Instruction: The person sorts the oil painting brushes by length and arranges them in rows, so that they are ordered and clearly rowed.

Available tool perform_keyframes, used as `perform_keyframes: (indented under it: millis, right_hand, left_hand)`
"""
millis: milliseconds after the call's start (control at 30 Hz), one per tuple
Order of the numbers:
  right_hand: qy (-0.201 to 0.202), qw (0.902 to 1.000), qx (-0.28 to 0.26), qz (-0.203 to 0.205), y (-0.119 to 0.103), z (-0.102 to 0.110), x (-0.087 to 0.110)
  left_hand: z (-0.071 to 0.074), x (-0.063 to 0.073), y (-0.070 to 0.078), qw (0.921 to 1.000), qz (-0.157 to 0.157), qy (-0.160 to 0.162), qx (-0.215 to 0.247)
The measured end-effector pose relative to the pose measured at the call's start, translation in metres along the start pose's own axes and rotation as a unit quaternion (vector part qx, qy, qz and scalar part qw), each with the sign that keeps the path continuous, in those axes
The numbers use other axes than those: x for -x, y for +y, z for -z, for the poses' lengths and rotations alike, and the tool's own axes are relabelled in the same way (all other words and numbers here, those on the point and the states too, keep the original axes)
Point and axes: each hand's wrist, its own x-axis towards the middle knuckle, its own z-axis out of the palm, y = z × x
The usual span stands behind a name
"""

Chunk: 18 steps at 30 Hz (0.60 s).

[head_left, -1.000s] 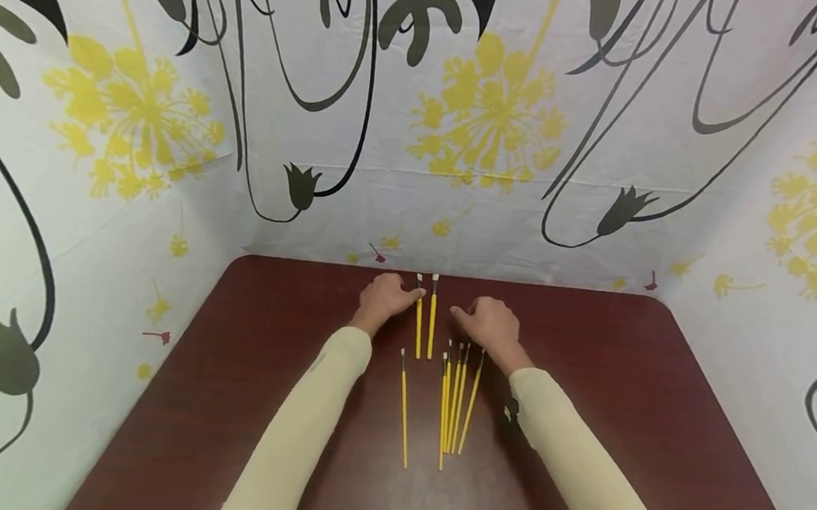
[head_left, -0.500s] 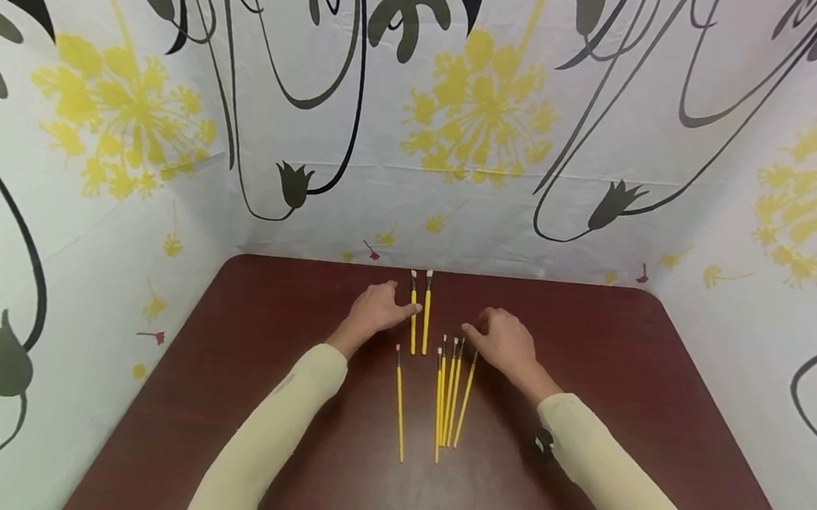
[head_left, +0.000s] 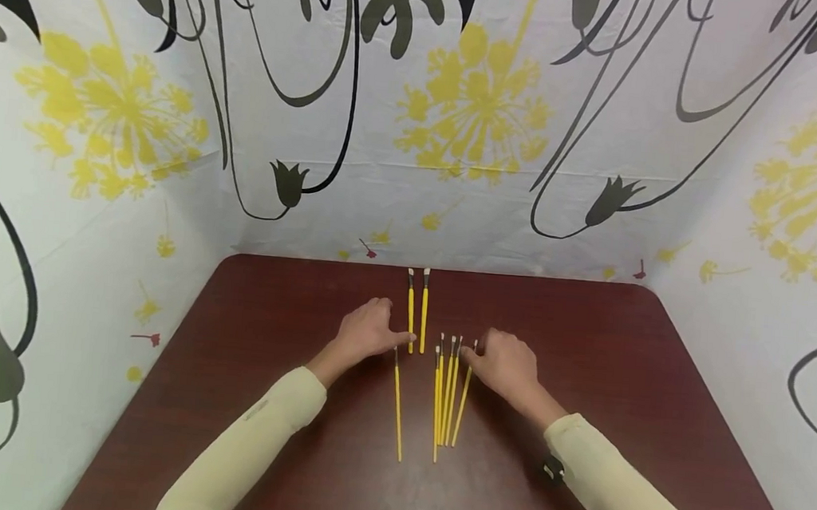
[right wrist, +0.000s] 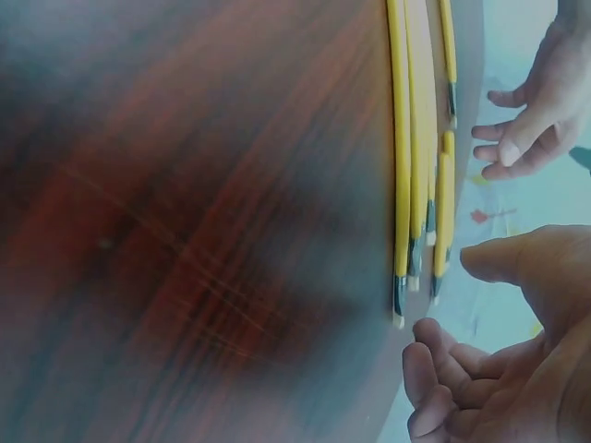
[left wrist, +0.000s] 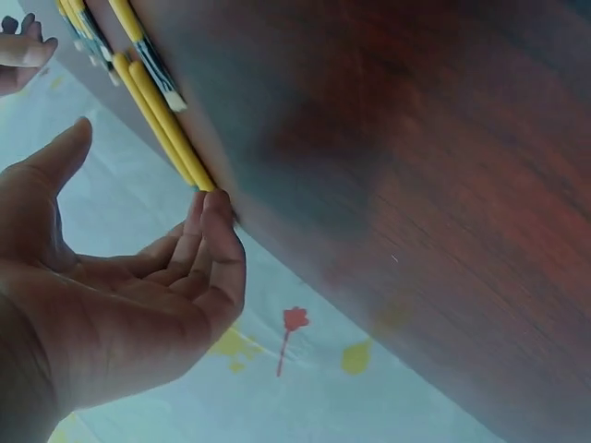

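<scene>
On the table (head_left: 588,357), sorting yellow brushes: left hand (head_left: 366,333) loose-fingered beside the far pair (head_left: 417,312), right hand (head_left: 504,363) relaxed at 3 o'clock of the bunch (head_left: 446,394); next, probably pinching one handle cleanly.

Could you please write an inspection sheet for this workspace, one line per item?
Surface: dark red-brown table, bare wood around the brushes.
Job's things: two yellow paintbrushes lie side by side at the far middle; single brush lies alone nearer; group of brushes lies close together to its right, bristles pointing away.
Clutter: nothing seen.
Grippers: left hand rests by the near ends of the far pair, fingers straight, holding nothing; right hand rests at the bristle end of the group, fingers loosely bent; whether it pinches one cannot be told.
Cables: nothing seen.
Surroundings: white backdrop with yellow and black flower print on three sides.
</scene>
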Motion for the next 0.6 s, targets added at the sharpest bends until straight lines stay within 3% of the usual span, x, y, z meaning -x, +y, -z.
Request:
perform_keyframes:
  millis: [333, 600]
  right_hand:
    - [-0.015, 0.9990, 0.035, -0.024, 0.001, -0.003, 0.016]
    - [-0.038, 0.9984, 0.013, -0.040, 0.005, -0.012, 0.018]
  left_hand:
    - [0.003, 0.025, 0.004, 0.9988, -0.005, -0.029, -0.040]
    - [-0.004, 0.034, 0.003, 0.9988, 0.003, -0.039, -0.029]
